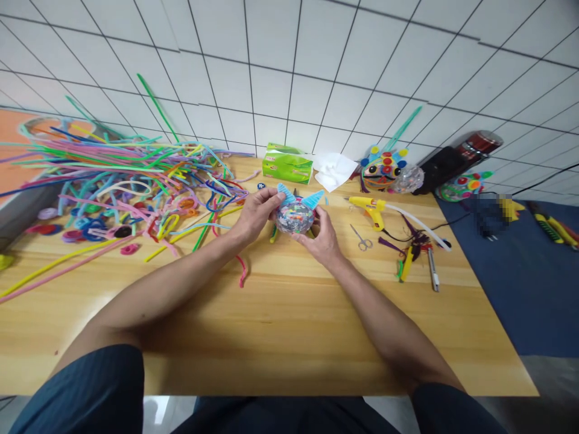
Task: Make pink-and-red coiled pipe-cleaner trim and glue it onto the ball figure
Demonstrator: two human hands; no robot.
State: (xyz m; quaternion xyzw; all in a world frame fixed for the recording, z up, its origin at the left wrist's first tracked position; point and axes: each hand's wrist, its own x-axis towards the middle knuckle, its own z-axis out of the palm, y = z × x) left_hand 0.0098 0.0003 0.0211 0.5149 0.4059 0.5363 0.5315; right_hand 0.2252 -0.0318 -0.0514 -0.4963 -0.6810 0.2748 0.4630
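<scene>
Between my two hands, above the wooden table, is a round, clear ball-like craft piece [295, 218] with multicoloured bits showing through. Two blue striped ear shapes stand up from its top, a left ear [284, 196] and a right ear [313, 199]. My left hand [261, 208] is closed, its thumb and fingertips pinching the left ear. My right hand [320, 237] grips the ball from the right, thumb along its lower front and fingers behind. The ball's underside and far side are hidden.
Pipe cleaners [136, 175] pile up at the left. A green tissue pack [287, 164] and white tissue [333, 171] lie by the tiled wall. To the right are small scissors [362, 240], a yellow glue gun [371, 211], a utility knife [433, 271] and a decorated craft figure [384, 170].
</scene>
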